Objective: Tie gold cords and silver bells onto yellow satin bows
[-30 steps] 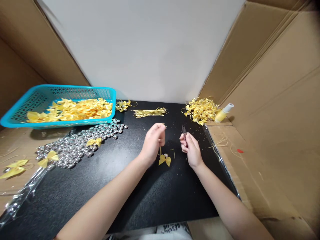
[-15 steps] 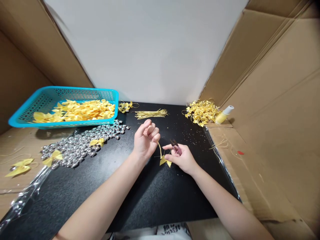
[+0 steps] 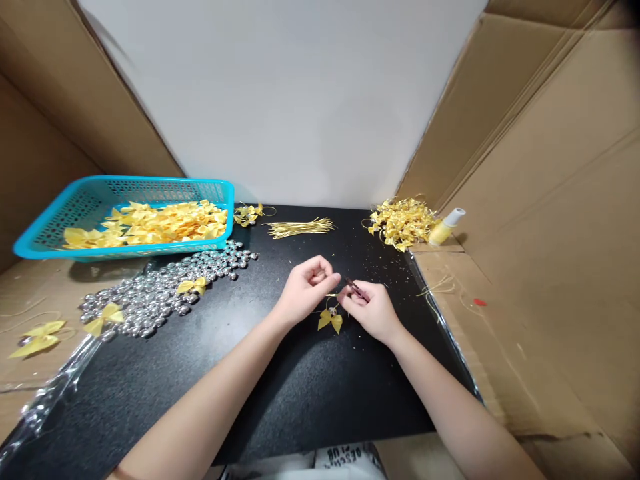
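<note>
My left hand (image 3: pixel 311 288) is closed, thumb and fingers pinched together beside my right hand. A short piece of gold cord (image 3: pixel 331 295) shows between the two hands. In my closed right hand (image 3: pixel 373 308) lies a pair of small scissors (image 3: pixel 357 289) with dark blades and purplish handles, the blades pointing toward my left fingertips. Below the fingers hangs a yellow ribbon bow (image 3: pixel 330 321) with a silver bead at its centre and a thin loop of cord above it. Exactly how the right fingertips hold the cord is hidden.
A blue basket (image 3: pixel 125 252) of yellow bows stands at the left, with silver beads (image 3: pixel 165 293) before it. Gold cords (image 3: pixel 301 228) lie at the back. At the right are a pile of beaded bows (image 3: pixel 403 223) and a small bottle (image 3: pixel 445 228). Cardboard walls flank the black table (image 3: pixel 280 407).
My left hand has come down and to the right, close to my right hand. The scissors have tilted toward the left fingertips. The bow now hangs clear below the fingers.
</note>
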